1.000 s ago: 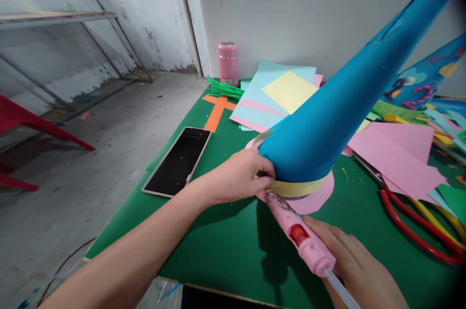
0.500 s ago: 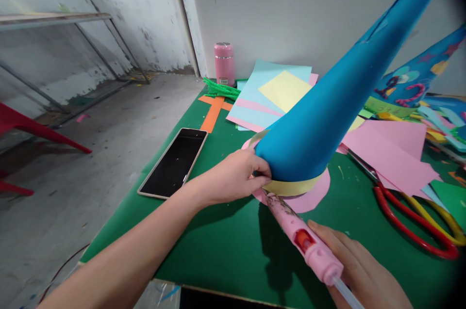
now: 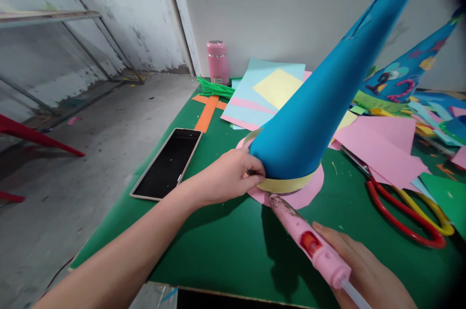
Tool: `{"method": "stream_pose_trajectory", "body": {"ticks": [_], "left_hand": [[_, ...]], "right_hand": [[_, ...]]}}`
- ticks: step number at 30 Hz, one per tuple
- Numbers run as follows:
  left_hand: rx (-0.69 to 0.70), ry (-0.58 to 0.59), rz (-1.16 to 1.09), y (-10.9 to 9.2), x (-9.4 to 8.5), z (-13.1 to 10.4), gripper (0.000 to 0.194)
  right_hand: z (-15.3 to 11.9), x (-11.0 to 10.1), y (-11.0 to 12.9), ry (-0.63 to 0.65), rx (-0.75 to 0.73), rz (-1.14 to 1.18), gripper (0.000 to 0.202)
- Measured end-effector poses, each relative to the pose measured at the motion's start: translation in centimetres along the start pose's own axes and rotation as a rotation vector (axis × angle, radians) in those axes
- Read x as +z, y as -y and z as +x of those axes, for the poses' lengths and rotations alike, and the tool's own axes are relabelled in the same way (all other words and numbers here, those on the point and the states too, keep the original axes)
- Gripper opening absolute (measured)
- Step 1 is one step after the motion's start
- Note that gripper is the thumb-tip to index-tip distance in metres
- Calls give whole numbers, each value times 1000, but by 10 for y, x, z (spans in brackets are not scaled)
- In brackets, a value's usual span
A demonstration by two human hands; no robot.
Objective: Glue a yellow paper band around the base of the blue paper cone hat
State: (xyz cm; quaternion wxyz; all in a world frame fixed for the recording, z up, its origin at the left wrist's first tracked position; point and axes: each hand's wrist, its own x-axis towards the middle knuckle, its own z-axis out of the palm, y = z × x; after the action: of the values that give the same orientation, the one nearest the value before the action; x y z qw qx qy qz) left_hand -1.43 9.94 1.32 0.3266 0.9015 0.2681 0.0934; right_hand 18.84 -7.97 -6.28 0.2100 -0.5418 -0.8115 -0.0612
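A tall blue paper cone hat (image 3: 302, 124) leans to the right on the green table, with a yellow paper band (image 3: 291, 184) around its base and a pink paper brim (image 3: 313, 187) beneath. My left hand (image 3: 240, 173) is closed at the left of the base, pinching the hat's lower edge and band. My right hand (image 3: 358, 260) grips a pink hot glue gun (image 3: 309, 238), a clear glue stick (image 3: 355, 294) sticking out of its back. The glue gun's nozzle points at the brim just below the band. Most of my right fingers are hidden behind the gun.
A phone (image 3: 167, 163) lies left of my left hand. Behind are orange strips (image 3: 207, 114), green pipe cleaners (image 3: 214, 88), a pink bottle (image 3: 218, 62) and coloured sheets (image 3: 280, 83). Scissors (image 3: 404, 217), pink paper (image 3: 386, 144) and a decorated cone hat (image 3: 404, 76) are at right.
The glue gun's tip has shifted slightly right along the brim, a little away from my left fingers. My left hand keeps its pinch on the hat. The whole view has moved slightly.
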Motion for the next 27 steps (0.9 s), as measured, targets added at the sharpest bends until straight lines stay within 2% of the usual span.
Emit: {"method": "stream_pose_trajectory", "body": {"ticks": [12,27], "left_hand": [[28,-23,36,0,3,1,18],[28,-26,49,0,3,1,19]], "right_hand": [[17,-5,15,-82,100,44,35],[26,-9,20,-119,93,21,33]]}}
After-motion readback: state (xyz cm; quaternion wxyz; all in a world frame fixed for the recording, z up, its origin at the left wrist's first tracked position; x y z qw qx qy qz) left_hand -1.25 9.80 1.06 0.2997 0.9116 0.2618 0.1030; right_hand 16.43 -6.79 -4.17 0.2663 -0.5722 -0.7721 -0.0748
